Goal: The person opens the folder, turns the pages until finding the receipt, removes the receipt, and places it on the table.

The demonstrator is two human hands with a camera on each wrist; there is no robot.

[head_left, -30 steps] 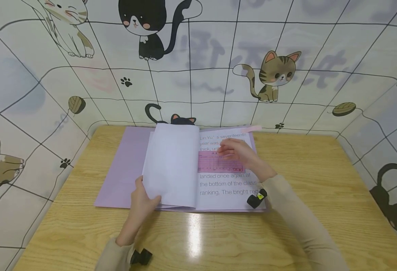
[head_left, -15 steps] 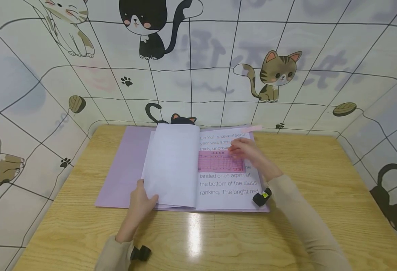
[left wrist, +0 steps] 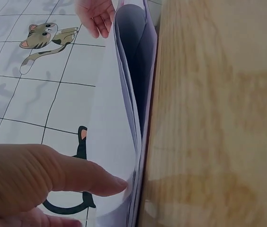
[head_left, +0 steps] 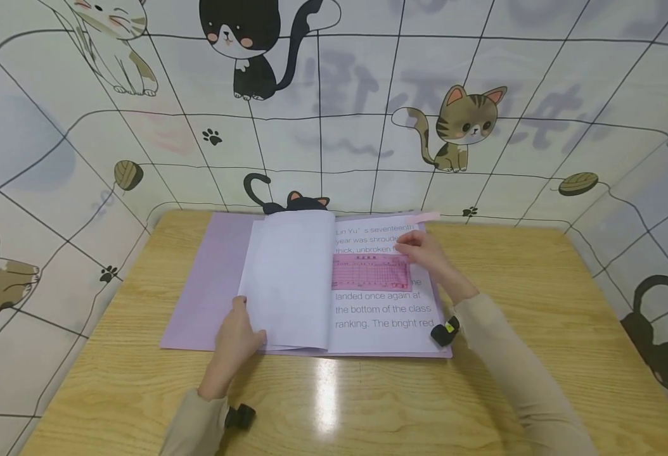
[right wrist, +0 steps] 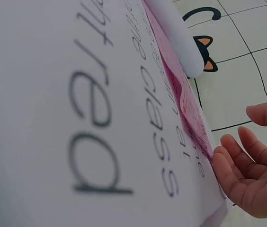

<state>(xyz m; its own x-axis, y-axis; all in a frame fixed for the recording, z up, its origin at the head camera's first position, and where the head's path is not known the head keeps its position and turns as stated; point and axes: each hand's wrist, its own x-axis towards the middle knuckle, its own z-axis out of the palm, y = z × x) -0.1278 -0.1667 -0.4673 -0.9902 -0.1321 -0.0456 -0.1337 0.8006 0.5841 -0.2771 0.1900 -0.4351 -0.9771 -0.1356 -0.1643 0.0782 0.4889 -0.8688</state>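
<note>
An open booklet [head_left: 382,339] with a lilac cover [head_left: 199,310] lies on the table, its right page printed in large English text. Across that page lies a pink printed slip [head_left: 371,272], its left end at the edge of the turned blank page [head_left: 291,278]. My left hand [head_left: 237,339] rests at that page's lower left corner, with the straight thumb [left wrist: 88,177] on the paper. My right hand [head_left: 425,253] is at the slip's upper right corner. In the right wrist view its fingers [right wrist: 223,172] are loosely bent beside the slip's end, the thumb apart from them.
A pale pink strip [head_left: 423,217] sticks out past the booklet's top right corner. The wooden table [head_left: 516,285] extends to both sides and in front. Behind it stands a wall covering [head_left: 357,139] with printed cats. A black wrist device [head_left: 444,331] overlaps the page's lower right corner.
My right hand has moved right, from over the pink slip to its upper right corner, uncovering more of the slip and text. My left hand has stayed nearly in place.
</note>
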